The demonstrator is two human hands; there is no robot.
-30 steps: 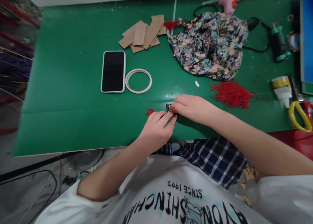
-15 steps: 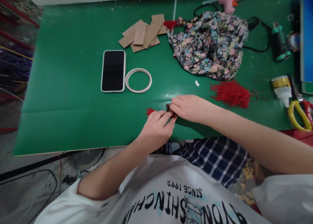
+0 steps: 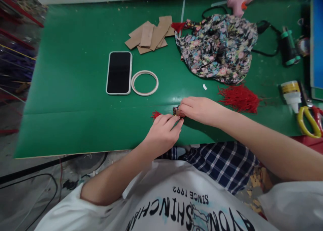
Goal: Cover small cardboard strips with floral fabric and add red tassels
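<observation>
Near the front edge of the green table, my left hand [image 3: 163,132] and my right hand [image 3: 199,110] meet at their fingertips. Between them is a small dark patterned piece [image 3: 174,110], mostly covered by my fingers, with a brownish part showing. Both hands are closed on it, pinching. A short red tassel [image 3: 155,115] pokes out on the left, beyond my left fingers; whether it joins the piece is hidden. To the right, past my right hand, lies a loose bunch of red threads [image 3: 239,98]. A floral cloth bundle [image 3: 219,49] sits behind it.
A phone [image 3: 119,73] lies left of a thin tape roll [image 3: 145,83], with cardboard strips [image 3: 147,36] behind. A pink glue gun [image 3: 238,4] is at the back. Along the right are a green-black tool [image 3: 289,46], a glue bottle [image 3: 291,93] and yellow-handled scissors [image 3: 308,121].
My right fingertips have shifted slightly right, so more of the brownish part shows between the hands. My left hand stays nearly in place. The whole view has moved a little.
</observation>
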